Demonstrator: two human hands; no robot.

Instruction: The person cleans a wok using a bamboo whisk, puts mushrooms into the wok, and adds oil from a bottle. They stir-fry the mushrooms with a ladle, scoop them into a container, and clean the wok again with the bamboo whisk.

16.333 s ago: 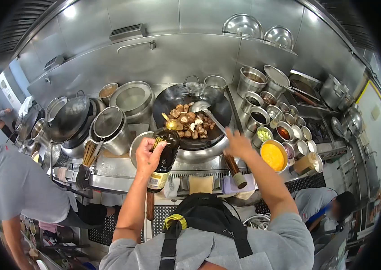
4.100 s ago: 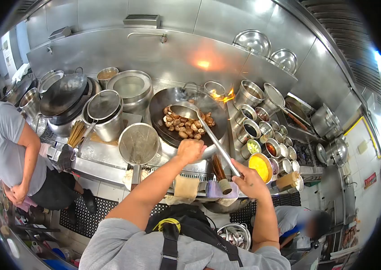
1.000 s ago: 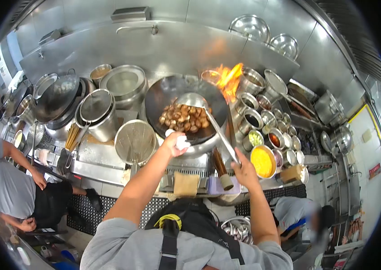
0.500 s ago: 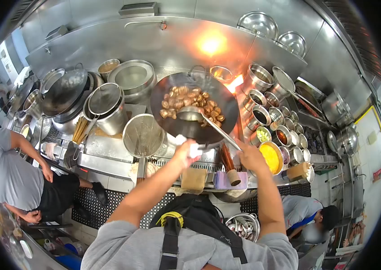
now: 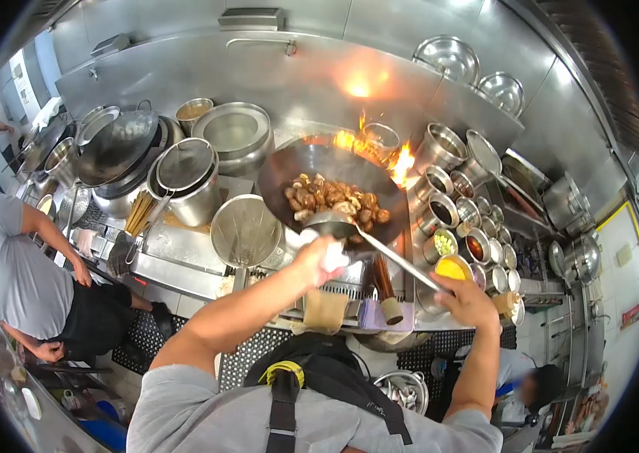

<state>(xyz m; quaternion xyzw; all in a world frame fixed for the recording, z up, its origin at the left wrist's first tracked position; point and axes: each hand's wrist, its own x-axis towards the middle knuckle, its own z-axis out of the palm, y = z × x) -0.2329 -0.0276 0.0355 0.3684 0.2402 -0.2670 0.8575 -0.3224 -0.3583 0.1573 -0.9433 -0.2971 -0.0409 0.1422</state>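
Note:
A dark wok (image 5: pixel 289 160) sits tilted over the burner, flames licking up behind its far right rim. Inside it lie browned, glossy chunks of food (image 5: pixel 327 194) that look like mushrooms. My left hand (image 5: pixel 318 260) is closed on the wok's near side, with a white cloth (image 5: pixel 334 257) between; the grip itself is partly hidden. In my right hand (image 5: pixel 470 300) is the long handle of a steel ladle (image 5: pixel 332 219). The ladle's bowl rests at the near edge of the food, inside the wok.
Steel pots of seasonings (image 5: pixel 443 211) crowd the right, near a yellow liquid (image 5: pixel 451 268). A mesh strainer (image 5: pixel 244 230) lies left of the wok, beside a large pot (image 5: pixel 233 132). A bamboo brush (image 5: pixel 389 306) stands in front. One co-worker (image 5: pixel 25 272) stands left; another (image 5: pixel 519 381) bends at right.
The wok has tipped toward me and its food has gathered nearer. My right hand has drawn back and right with the ladle. Flames behind the wok have spread along its rim.

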